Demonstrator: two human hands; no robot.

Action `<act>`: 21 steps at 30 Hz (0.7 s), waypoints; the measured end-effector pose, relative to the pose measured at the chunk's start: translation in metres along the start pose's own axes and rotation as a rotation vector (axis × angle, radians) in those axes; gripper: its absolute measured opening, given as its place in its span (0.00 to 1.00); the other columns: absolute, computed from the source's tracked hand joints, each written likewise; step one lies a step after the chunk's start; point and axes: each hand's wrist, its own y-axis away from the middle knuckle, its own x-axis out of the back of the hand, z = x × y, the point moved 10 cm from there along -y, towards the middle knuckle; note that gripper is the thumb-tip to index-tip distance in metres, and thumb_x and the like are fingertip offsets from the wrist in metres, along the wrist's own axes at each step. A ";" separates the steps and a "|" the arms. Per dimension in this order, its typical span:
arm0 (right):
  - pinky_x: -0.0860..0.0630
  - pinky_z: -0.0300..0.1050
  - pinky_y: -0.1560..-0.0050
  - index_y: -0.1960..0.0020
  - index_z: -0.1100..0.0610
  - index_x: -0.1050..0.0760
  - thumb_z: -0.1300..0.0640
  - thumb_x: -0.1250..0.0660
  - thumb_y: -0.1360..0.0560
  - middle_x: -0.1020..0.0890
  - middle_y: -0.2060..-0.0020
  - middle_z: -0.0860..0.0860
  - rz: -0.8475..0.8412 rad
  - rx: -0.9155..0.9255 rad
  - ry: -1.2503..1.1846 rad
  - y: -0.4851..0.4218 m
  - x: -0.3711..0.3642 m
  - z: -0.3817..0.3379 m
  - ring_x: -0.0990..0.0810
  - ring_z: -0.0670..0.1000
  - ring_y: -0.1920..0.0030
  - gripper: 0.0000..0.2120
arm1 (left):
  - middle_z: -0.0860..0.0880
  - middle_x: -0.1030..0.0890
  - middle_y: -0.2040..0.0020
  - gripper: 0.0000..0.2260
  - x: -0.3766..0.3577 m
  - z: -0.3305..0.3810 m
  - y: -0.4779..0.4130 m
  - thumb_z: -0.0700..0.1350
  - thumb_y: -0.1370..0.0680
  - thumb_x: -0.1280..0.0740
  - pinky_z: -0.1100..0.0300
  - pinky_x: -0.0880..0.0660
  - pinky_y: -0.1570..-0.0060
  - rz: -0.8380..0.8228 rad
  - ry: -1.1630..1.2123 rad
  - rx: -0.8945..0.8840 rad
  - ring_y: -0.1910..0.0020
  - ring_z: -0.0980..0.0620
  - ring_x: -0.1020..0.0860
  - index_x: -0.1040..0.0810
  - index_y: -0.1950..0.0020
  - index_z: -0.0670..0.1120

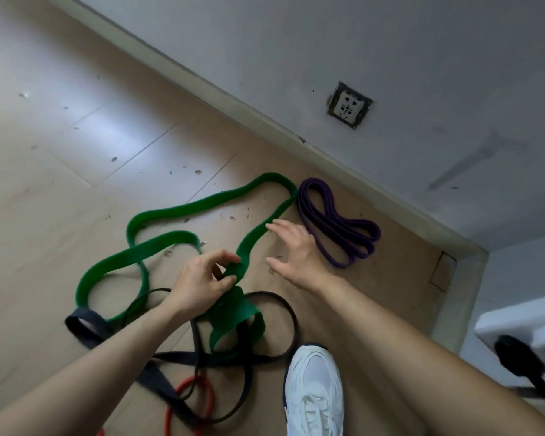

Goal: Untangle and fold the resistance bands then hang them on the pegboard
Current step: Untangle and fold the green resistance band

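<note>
**Pinching the green band at the tangle**

Looking down at a wide, flat, matte green band (202,201) snaking in loose curves over a smooth, pale plank floor (76,152) flecked with small dark marks. Following it to a knotted heap at the near end, mixed with black bands (291,322), some thin and some broad, and a round red band (208,401), just beside a white mesh shoe (315,391). Finding a purple band (343,228) folded into a flattened bundle, lying near the skirting board under a dull grey wall (390,58) with a square socket (348,105).

Pinching a strand of the green band with the left hand (202,278), thumb and curled fingers closing on the rubbery strip just above the heap. Holding the right hand (296,253) spread wide and palm down, fingers straight, gripping nothing, between the green strand and the purple bundle. Reaching with the right fingertips right beside the green strand, contact impossible to tell. Holding the two hands apart, with the green strand running up between them.
</note>
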 end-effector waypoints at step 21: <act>0.22 0.40 0.60 0.51 0.58 0.23 0.59 0.23 0.26 0.17 0.61 0.51 -0.484 0.266 -0.256 0.046 0.127 -0.342 0.18 0.46 0.62 0.10 | 0.48 0.19 0.60 0.08 0.246 0.135 0.141 0.50 0.30 0.29 0.57 0.26 0.57 -0.255 -0.110 -0.072 0.61 0.54 0.22 0.19 0.55 0.47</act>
